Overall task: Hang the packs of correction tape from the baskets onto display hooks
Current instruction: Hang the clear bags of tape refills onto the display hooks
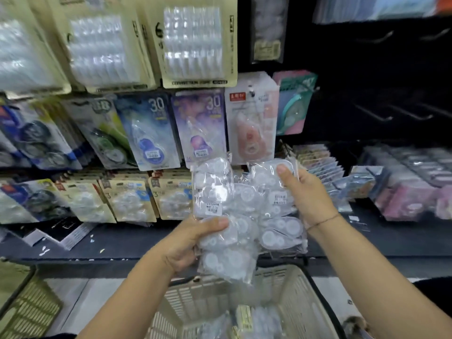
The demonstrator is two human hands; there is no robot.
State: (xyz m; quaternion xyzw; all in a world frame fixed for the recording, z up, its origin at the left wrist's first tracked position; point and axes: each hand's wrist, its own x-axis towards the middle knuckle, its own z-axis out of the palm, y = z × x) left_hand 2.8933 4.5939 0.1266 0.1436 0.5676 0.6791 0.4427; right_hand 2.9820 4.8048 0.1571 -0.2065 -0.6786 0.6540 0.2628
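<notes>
I hold several clear plastic packs of white correction tape (247, 206) in front of the display wall. My left hand (193, 241) grips the lower left of the bunch, thumb across the front. My right hand (305, 192) grips the upper right packs, thumb on top. Below the hands stands a beige slotted basket (288, 289) with more packs (254, 319) inside. Bare black display hooks (391, 113) stick out of the dark panel at the upper right.
Carded correction tapes (156, 133) hang in rows on the left wall. A dark shelf (137, 241) runs below them. Stacks of packaged goods (411, 182) lie on the shelf at right. A second basket (27, 309) stands at the lower left.
</notes>
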